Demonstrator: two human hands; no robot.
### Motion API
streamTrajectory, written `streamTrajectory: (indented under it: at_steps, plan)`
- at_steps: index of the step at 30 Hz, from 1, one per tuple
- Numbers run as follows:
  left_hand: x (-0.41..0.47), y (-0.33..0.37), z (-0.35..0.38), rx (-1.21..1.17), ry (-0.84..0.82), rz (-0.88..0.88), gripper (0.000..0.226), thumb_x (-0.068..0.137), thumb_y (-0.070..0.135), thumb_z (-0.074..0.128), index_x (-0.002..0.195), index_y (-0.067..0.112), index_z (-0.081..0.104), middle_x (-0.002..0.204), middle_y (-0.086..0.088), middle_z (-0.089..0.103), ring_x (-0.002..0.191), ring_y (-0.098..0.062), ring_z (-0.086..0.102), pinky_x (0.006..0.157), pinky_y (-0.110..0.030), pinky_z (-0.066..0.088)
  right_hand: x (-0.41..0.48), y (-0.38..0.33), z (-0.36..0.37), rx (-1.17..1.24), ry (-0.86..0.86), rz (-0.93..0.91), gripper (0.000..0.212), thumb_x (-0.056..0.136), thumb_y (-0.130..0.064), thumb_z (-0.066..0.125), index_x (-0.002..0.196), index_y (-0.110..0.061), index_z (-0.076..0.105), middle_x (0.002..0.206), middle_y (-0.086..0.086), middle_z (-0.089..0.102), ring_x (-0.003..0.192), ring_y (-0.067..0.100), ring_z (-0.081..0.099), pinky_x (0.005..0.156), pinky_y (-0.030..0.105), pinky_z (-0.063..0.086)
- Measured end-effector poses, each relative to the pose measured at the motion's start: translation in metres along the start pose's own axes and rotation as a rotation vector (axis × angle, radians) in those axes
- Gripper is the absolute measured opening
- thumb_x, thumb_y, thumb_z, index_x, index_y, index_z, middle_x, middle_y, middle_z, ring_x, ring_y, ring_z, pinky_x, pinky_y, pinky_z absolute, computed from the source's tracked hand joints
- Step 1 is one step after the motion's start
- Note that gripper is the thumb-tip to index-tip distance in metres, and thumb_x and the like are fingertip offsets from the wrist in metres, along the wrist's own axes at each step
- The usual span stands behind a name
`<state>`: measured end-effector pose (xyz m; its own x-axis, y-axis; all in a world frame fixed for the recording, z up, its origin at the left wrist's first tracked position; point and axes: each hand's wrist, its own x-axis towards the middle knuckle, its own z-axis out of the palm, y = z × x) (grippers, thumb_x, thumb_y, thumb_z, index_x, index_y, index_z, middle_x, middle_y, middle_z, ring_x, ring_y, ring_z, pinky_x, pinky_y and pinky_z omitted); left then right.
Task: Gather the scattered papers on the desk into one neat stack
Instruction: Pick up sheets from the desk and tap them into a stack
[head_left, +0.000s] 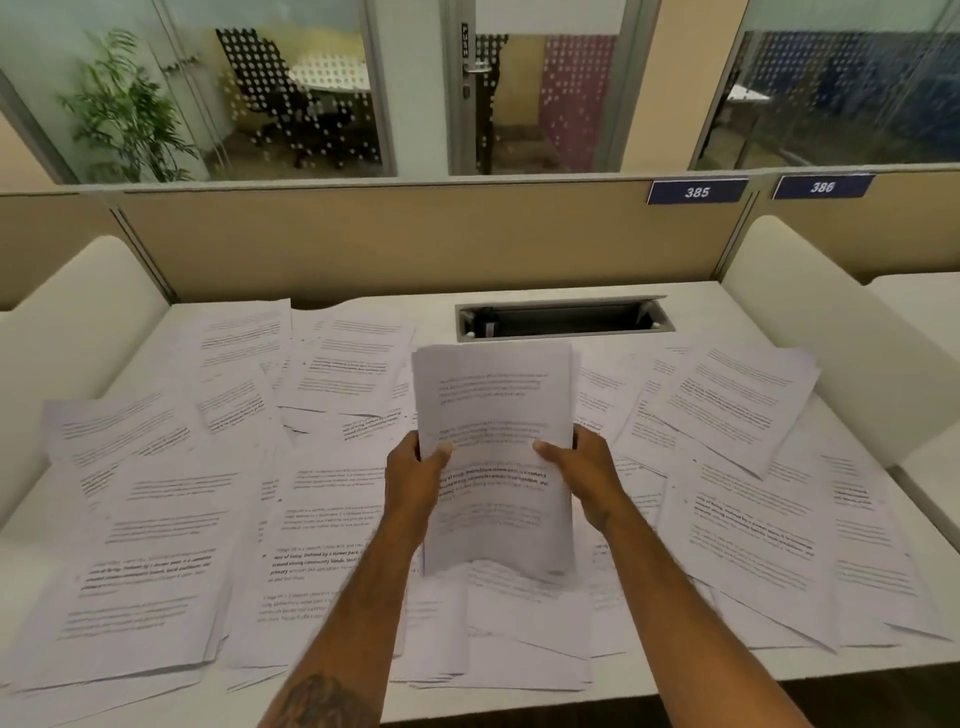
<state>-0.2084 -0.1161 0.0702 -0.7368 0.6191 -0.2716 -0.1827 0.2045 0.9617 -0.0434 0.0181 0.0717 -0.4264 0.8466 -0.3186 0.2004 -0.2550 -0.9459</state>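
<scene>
Hands, head view: the left hand (415, 467) and the right hand (582, 467) each grip one long edge of a bundle of white printed paper sheets (493, 405). The thumbs lie on the front face; the other fingers are hidden behind it. The bundle is held upright above the middle of the pale laminate table (696, 306). Its lower edge is bowed and close to the loose sheets below; contact cannot be confirmed.

Step in hand: judged to be the squaring of a partial stack. Many scattered white printed sheets (156, 545) lie overlapped across the table from left side to right, so collection appears to be at an early stage.

Next move: probably tap the lower edge level, then free one hand to draw in further sheets while the other retains the bundle. Overlapped sheets call for a flat sliding pull rather than a pinch.

Pose: both forearms extend forward and converge, with the palms facing each other.
</scene>
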Motion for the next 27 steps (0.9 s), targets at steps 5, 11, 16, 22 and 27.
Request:
streamTrajectory:
  at_steps: [5,11,16,22,27]
  plan:
    - [-0.001,0.019,-0.004,0.01,0.101,0.135,0.032,0.095,0.016,0.068,0.127,0.014,0.061,0.115,-0.004,0.071,0.101,-0.026,0.069,0.084,-0.042,0.06,-0.007,-0.019,0.013,0.018,-0.021,-0.162,0.042,0.089,-0.031,0.072,0.128,-0.019,0.062,0.113,0.002,0.071,0.102,0.022,0.069,0.087,0.041,0.059]
    - [-0.012,-0.018,-0.006,0.059,0.082,0.064,0.036,0.093,0.013,0.072,0.125,0.018,0.056,0.119,-0.005,0.067,0.107,-0.026,0.065,0.086,-0.038,0.058,-0.015,0.021,0.029,0.067,-0.079,-0.124,0.041,0.077,-0.038,0.082,0.115,-0.033,0.067,0.107,-0.011,0.075,0.102,0.01,0.07,0.079,0.024,0.059]
    - [-0.009,-0.035,-0.002,0.114,0.013,0.06,0.041,0.098,0.019,0.065,0.138,0.014,0.056,0.125,-0.009,0.067,0.113,-0.029,0.063,0.098,-0.046,0.055,-0.006,0.024,0.039,-0.002,-0.005,-0.141,0.041,0.088,-0.038,0.073,0.125,-0.025,0.062,0.107,-0.008,0.072,0.102,0.014,0.068,0.072,0.017,0.056]
    - [0.028,-0.019,0.001,0.268,-0.083,0.207,0.037,0.103,0.02,0.056,0.138,0.008,0.059,0.127,-0.011,0.068,0.112,-0.028,0.064,0.1,-0.042,0.053,0.026,0.009,0.024,0.0,0.083,-0.135,0.047,0.089,-0.029,0.073,0.132,-0.015,0.06,0.117,0.0,0.07,0.11,0.02,0.066,0.096,0.034,0.053]
    - [0.076,0.004,0.017,0.218,-0.128,0.221,0.034,0.103,0.017,0.056,0.136,0.01,0.058,0.126,-0.009,0.068,0.116,-0.029,0.064,0.103,-0.043,0.05,0.07,-0.017,-0.002,0.026,0.162,-0.056,0.058,0.084,-0.07,0.052,0.107,-0.018,0.067,0.097,-0.002,0.075,0.091,0.02,0.072,0.083,0.037,0.06]
